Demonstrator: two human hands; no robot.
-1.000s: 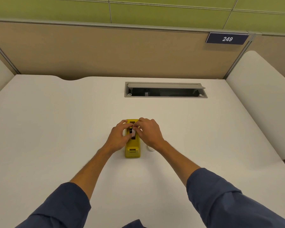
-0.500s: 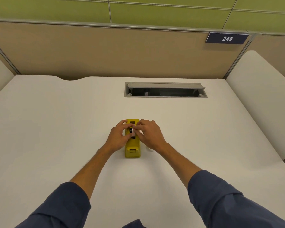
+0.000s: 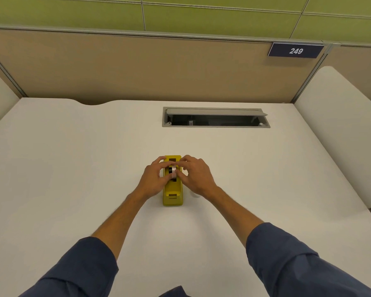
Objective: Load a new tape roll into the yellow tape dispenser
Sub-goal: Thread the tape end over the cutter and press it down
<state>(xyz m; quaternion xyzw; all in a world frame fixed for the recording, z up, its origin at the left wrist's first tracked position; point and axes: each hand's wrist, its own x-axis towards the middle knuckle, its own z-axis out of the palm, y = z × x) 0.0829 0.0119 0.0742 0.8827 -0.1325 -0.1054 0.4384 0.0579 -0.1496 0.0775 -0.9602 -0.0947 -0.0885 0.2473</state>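
The yellow tape dispenser (image 3: 172, 189) stands on the white surface (image 3: 73, 168), lengthwise toward the person, its cutter end nearest. A tape roll (image 3: 173, 170) sits on edge in the dispenser's well, its pale band and dark core visible between the fingers. The left hand (image 3: 153, 181) closes on the dispenser's left flank, thumb and fingers pinching at the roll from that side. The right hand (image 3: 196, 177) mirrors it on the right flank, fingertips likewise pinching the roll. Both hands are curled, not spread.

Assessment: the roll is in or entering the well, so the main insertion appears largely achieved. Whether the core is fully seated in its slots cannot be told; the fingers cover the side walls. No tape is seen drawn forward to the cutter, so threading and tearing off the lead remain outstanding.

A small white object (image 3: 195, 195) lies on the surface just beside the right wrist; its identity cannot be determined.
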